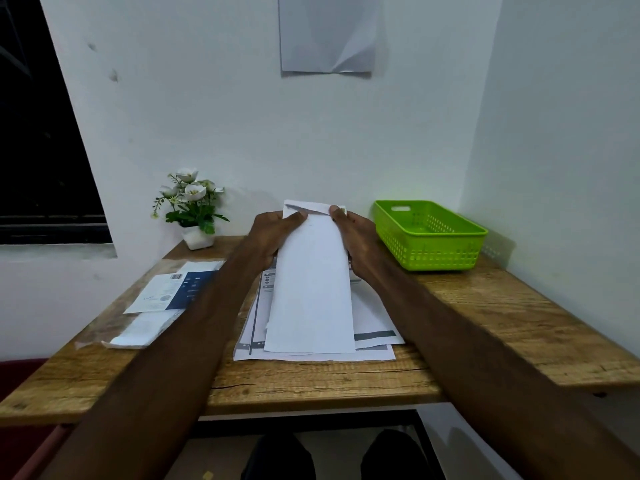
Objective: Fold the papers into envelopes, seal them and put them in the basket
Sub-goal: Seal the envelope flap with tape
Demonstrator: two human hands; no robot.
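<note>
Head view shows the left hand (pixel 273 233) and right hand (pixel 353 233) each pinching a top corner of a folded white paper (pixel 311 292), held above a stack of printed sheets (pixel 375 327) on the wooden table (pixel 485 317). Well to the right, the green basket (pixel 429 233) sits by the wall.

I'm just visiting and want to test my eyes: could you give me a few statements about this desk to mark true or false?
1. Both hands, left hand and right hand, hold the folded white paper. True.
2. The green basket holds finished envelopes. False: no envelopes show inside.
3. A potted plant with white flowers stands at the left of the wooden table. True.
4. The folded paper lies flat, untouched. False: both hands grip its far end, above the printed sheets.
</note>
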